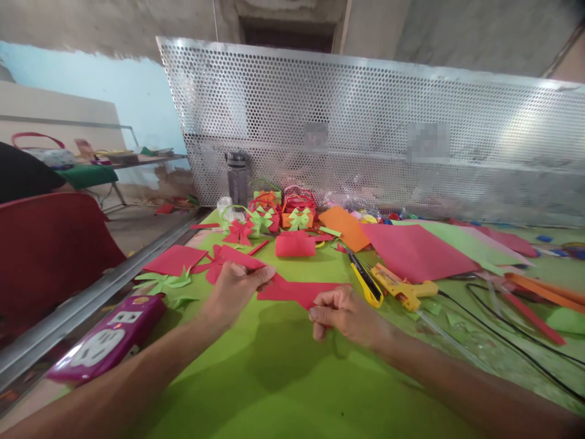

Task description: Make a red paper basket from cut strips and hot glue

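Note:
A flat red cutout [295, 291], of paper or thin foam sheet, is held above the green work surface [256, 390]. My left hand [237, 289] pinches its left part between thumb and fingers. Its right end is gripped by my right hand [340, 311], the fingers curled under. Beyond my hands lies a rolled red piece [295, 244]. A yellow utility knife [365, 280] and a yellow glue gun [402, 286] rest to the right of my right hand. Green leaf-shaped cutouts [167, 280] and a red square piece [173, 260] lie left of my left hand.
Small red, orange and green baskets with bows [299, 217] stand at the back beside a grey bottle [236, 177]. Behind them rises a perforated metal panel [365, 122]. A purple power strip [109, 335] lies at left; a large red sheet [415, 253] and black cord [498, 353] at right.

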`<move>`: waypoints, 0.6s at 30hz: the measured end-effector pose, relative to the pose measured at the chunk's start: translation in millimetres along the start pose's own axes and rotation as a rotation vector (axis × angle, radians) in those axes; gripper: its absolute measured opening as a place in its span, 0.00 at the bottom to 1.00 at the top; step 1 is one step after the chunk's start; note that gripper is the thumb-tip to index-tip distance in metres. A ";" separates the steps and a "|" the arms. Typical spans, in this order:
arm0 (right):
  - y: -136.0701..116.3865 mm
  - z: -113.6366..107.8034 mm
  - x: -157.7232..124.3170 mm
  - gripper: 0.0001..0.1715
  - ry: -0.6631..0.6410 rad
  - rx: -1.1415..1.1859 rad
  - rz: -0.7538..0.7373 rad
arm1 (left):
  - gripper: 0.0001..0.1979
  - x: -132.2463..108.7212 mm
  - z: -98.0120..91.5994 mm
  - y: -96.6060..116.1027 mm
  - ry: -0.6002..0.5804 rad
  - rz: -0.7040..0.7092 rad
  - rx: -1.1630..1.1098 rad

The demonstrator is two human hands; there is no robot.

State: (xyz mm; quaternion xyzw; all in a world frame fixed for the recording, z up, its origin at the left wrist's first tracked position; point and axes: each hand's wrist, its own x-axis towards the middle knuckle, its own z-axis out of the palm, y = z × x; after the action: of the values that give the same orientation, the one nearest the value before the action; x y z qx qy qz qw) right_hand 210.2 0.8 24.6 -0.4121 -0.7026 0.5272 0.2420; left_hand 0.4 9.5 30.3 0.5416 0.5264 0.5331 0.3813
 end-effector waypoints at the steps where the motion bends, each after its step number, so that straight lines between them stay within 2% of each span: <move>1: 0.8 -0.7 -0.2 0.14 0.000 -0.004 -0.001 | 0.11 1.8 -2.8 0.0 0.003 0.009 0.008; 4: 2.1 -0.7 -0.5 0.15 0.002 -0.020 -0.005 | 0.11 4.8 -7.7 1.5 0.008 0.001 -0.011; 7: 3.2 4.9 0.9 0.15 0.019 0.017 0.010 | 0.12 1.2 -3.4 4.8 -0.050 -0.077 -0.158; 10: 4.9 15.0 3.4 0.14 0.036 0.147 0.045 | 0.12 -10.5 10.9 6.6 -0.153 -0.157 -0.407; 13: 6.1 24.4 3.3 0.13 0.052 0.205 0.051 | 0.17 -24.5 27.0 4.8 -0.306 -0.238 -0.521; 15: 6.4 28.5 0.8 0.12 0.034 0.159 0.017 | 0.18 -30.6 32.8 3.8 -0.286 -0.260 -0.573; 18: 6.8 30.4 -4.4 0.12 0.010 -0.016 -0.043 | 0.15 -32.7 30.4 5.7 -0.248 -0.210 -0.557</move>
State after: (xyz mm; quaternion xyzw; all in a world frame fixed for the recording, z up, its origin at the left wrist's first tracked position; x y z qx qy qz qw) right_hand 191.3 -18.6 8.6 -0.4013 -0.7142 0.5144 0.2535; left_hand 35.2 -18.8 25.8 0.4200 0.3629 0.5444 0.6289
